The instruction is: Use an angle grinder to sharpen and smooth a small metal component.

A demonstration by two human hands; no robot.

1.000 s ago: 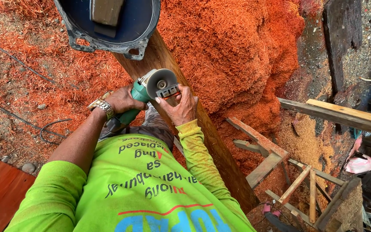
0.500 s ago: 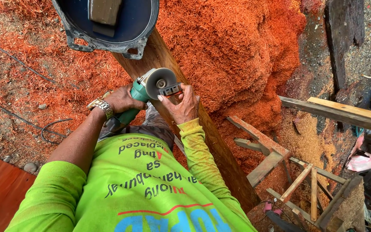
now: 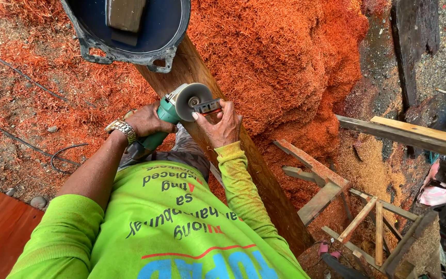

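Hands unmoved, left hand (image 3: 145, 121) gripping green grinder (image 3: 181, 106), right hand (image 3: 222, 126) clasping its guard, over beam (image 3: 264, 186).

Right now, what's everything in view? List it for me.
angle grinder: one, green body with grey guard, over the beam
wooden beam: one, brown, running diagonally
shavings heap: one, orange-red, upper centre
round dark tub: one, blue-black, top, on the beam
cables: several, black, ground at left
wooden frames: a few, pale, lower right
wristwatch: one, metal, left wrist
left hand: gripping the grinder body
right hand: at the grinder's guard
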